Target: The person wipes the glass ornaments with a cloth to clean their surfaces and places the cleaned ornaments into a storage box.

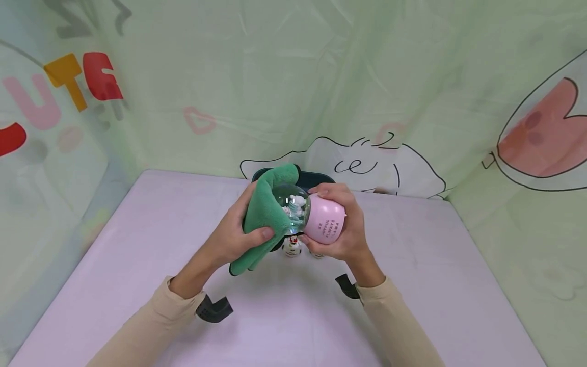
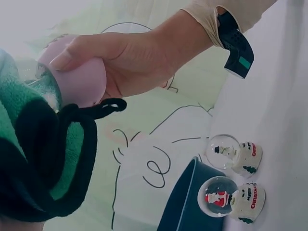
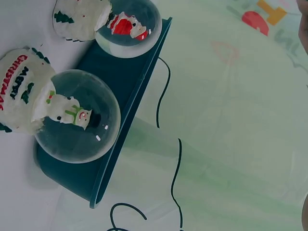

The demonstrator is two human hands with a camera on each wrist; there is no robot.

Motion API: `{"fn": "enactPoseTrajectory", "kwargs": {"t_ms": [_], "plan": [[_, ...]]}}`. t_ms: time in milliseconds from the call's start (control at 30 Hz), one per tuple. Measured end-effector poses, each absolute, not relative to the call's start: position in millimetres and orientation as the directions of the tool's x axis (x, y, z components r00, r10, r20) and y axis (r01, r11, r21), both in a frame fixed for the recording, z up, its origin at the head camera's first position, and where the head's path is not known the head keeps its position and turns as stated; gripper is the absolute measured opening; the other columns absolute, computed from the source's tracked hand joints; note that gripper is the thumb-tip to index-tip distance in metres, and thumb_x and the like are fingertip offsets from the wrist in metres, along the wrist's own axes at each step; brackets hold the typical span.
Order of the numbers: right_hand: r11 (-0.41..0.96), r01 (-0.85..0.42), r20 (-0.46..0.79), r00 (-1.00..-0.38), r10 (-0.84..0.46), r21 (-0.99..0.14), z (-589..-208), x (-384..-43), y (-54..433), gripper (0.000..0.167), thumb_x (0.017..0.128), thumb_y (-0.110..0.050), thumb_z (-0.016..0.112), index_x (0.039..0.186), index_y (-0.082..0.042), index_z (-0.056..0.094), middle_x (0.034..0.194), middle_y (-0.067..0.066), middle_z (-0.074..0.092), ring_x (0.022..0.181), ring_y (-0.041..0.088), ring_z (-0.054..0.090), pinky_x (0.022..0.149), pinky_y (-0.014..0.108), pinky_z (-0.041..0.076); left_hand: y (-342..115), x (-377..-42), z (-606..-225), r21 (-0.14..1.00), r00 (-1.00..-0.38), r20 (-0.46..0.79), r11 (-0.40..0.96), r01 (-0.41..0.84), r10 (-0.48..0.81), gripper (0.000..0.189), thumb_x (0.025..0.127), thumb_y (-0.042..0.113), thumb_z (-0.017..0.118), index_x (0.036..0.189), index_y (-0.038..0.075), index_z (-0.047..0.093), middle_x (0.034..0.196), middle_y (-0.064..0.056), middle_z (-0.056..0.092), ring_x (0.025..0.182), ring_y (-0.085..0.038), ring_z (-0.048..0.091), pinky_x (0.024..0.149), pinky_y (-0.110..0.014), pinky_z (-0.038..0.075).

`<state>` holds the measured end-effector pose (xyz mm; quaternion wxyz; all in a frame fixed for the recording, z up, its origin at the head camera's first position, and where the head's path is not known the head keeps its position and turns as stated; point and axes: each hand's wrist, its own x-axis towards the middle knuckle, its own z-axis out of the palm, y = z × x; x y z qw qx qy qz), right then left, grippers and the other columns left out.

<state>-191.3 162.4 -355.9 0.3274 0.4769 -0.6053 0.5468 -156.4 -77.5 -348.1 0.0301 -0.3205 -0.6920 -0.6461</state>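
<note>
Held up above the table, a snow globe with a pink base (image 1: 324,220) lies on its side, its glass dome (image 1: 293,204) toward the left. White figures show inside the dome. My right hand (image 1: 350,224) grips the pink base, thumb and fingers on either side of it. With my left hand (image 1: 234,232) I hold a green cloth (image 1: 267,209) with dark edging against the dome, the thumb lying over the cloth. Part of the dome is hidden under the cloth. In the left wrist view, a loop of the edging (image 2: 113,106) hangs near the base.
Behind the hands stands a dark teal bin (image 1: 316,179). Two smaller Christmas snow globes stand in front of it, one with a Santa figure (image 2: 217,198), the other with a snowman (image 3: 70,110). Printed curtains surround the pale table (image 1: 403,306).
</note>
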Motion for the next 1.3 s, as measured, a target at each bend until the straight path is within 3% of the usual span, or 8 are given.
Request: {"fn": "enactPoseTrajectory", "kwargs": {"t_ms": [200,500,867,1033,1167,1300], "plan": [[-0.092,-0.937,0.919,-0.306,-0.249,-0.337,-354,-192,164,0.069,0.075,-0.034,0.089,0.112,0.010,0.050,0.113,0.022,0.060,0.109,0.029,0.059,0.088,0.033,0.053,-75,-155,-350,0.863,-0.772,0.485,-0.081,0.499,0.411,0.090,0.084,0.058,0.074,0.156,0.021,0.034,0.138,-0.010,0.052,0.116,-0.029,0.054,0.093,-0.047,0.050],[-0.100,-0.866,0.834,-0.432,-0.343,-0.490,-351,-189,168,0.074,0.077,-0.038,0.086,0.118,0.012,0.048,0.115,0.015,0.062,0.103,0.024,0.062,0.078,0.028,0.057,-72,-154,-348,0.801,-0.722,0.567,-0.060,0.596,0.396,0.088,0.083,0.059,0.074,0.153,0.018,0.039,0.135,-0.007,0.054,0.114,-0.027,0.054,0.091,-0.047,0.048],[-0.195,-0.741,0.739,-0.532,-0.413,-0.643,-351,-184,171,0.073,0.079,-0.038,0.084,0.122,0.010,0.049,0.118,0.012,0.062,0.102,0.022,0.061,0.071,0.028,0.058,-69,-151,-349,0.779,-0.703,0.592,-0.058,0.624,0.393,0.093,0.082,0.069,0.069,0.147,0.007,0.044,0.133,-0.012,0.056,0.113,-0.028,0.055,0.091,-0.044,0.051],[-0.244,-0.638,0.668,-0.592,-0.451,-0.730,-353,-181,172,0.067,0.080,-0.040,0.084,0.128,-0.005,0.053,0.121,0.006,0.060,0.103,0.018,0.060,0.070,0.027,0.059,-67,-152,-351,0.766,-0.675,0.616,-0.109,0.633,0.407,0.092,0.083,0.068,0.067,0.144,0.004,0.045,0.129,-0.016,0.056,0.111,-0.027,0.055,0.092,-0.042,0.051],[-0.254,-0.589,0.627,-0.605,-0.491,-0.767,-354,-182,175,0.065,0.080,-0.043,0.083,0.130,-0.016,0.054,0.121,0.000,0.059,0.100,0.015,0.059,0.070,0.026,0.058,-67,-152,-352,0.755,-0.647,0.632,-0.150,0.638,0.426,0.094,0.084,0.067,0.067,0.144,-0.001,0.043,0.128,-0.024,0.055,0.112,-0.025,0.055,0.094,-0.040,0.050],[-0.243,-0.609,0.637,-0.595,-0.489,-0.755,-353,-182,175,0.067,0.080,-0.041,0.084,0.129,-0.009,0.053,0.122,0.002,0.059,0.102,0.017,0.059,0.071,0.026,0.058,-67,-152,-352,0.769,-0.661,0.615,-0.141,0.624,0.430,0.094,0.084,0.066,0.068,0.145,-0.001,0.042,0.129,-0.023,0.055,0.112,-0.025,0.056,0.094,-0.040,0.051]]}}
